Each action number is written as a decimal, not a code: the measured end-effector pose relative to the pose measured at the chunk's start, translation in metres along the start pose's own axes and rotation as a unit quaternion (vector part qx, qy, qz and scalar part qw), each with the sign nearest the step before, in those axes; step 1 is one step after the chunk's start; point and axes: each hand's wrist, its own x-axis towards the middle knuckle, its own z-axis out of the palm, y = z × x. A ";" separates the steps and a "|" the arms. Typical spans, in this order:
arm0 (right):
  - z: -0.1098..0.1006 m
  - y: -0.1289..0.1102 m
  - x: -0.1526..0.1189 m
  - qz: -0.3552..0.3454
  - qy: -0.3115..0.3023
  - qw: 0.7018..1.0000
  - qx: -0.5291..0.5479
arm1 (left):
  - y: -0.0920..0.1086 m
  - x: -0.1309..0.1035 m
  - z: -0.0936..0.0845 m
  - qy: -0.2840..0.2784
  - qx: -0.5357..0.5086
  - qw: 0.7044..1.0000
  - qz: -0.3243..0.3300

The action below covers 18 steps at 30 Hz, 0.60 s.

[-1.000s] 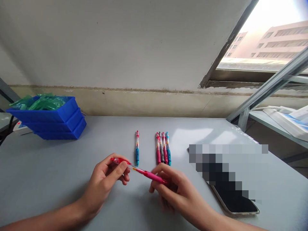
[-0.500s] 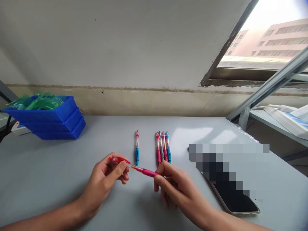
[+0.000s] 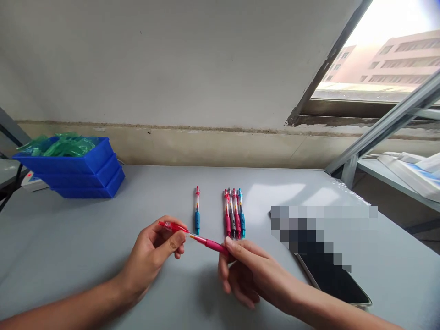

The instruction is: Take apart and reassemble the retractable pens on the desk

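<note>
My left hand [image 3: 151,254] and my right hand [image 3: 256,272] share one slim pen with a red clip end, a clear barrel and a smooth pink grip [image 3: 216,246]. It hangs in the air over the smooth pale-grey surface [image 3: 154,192], tilted, its red end higher and to my left, its pink end lower and to my right. My left thumb and fingers are pinched round the pen near the red clip. My right thumb and index finger are closed on the pink tip, with my other right fingers curled loosely beneath.

Beyond the pen I hold, a single pen with a blue grip and a red top [image 3: 197,217] lies on the surface, pointing away from me. To its right, set apart, four pens lie side by side in a close row: a pink-gripped pen [image 3: 227,222], a dark-grey-gripped pen [image 3: 233,222], a second pink-gripped pen [image 3: 237,222] and a blue-gripped pen with a blue top [image 3: 242,220].

Far to my left stands a stack of blue plastic trays [image 3: 103,176], crumpled green see-through plastic [image 3: 70,145] in the top one. Near my right forearm lies a dark-screened phone [image 3: 338,280], partly masked by blurred blocks.
</note>
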 end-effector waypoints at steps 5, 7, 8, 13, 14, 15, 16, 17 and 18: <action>0.002 -0.006 -0.002 -0.152 0.131 0.956 -0.212 | 0.001 0.000 -0.001 -0.003 0.003 1.000 -0.005; 0.002 -0.005 -0.002 -0.132 0.086 0.973 -0.167 | 0.000 -0.001 -0.002 -0.013 0.001 1.000 0.000; 0.002 -0.003 -0.001 -0.098 0.040 0.990 -0.098 | 0.000 -0.001 -0.002 -0.019 -0.001 1.000 0.004; -0.001 0.009 0.007 0.071 -0.191 0.950 0.236 | -0.001 -0.002 -0.004 -0.047 -0.021 0.998 0.019; -0.001 0.009 0.007 0.071 -0.198 0.949 0.237 | -0.001 -0.002 -0.004 -0.048 -0.021 0.998 0.024; -0.001 0.008 0.006 0.057 -0.177 0.959 0.215 | -0.001 -0.002 -0.003 -0.044 -0.019 0.998 0.028; 0.000 0.007 0.004 0.033 -0.136 0.975 0.175 | -0.001 -0.002 -0.003 -0.037 -0.015 0.999 0.032; 0.001 0.005 0.002 0.001 -0.087 0.989 0.117 | -0.001 -0.003 -0.003 -0.027 -0.010 0.999 0.034; 0.003 0.003 0.000 -0.037 -0.035 0.997 0.052 | 0.000 -0.003 -0.003 -0.019 -0.007 0.999 0.036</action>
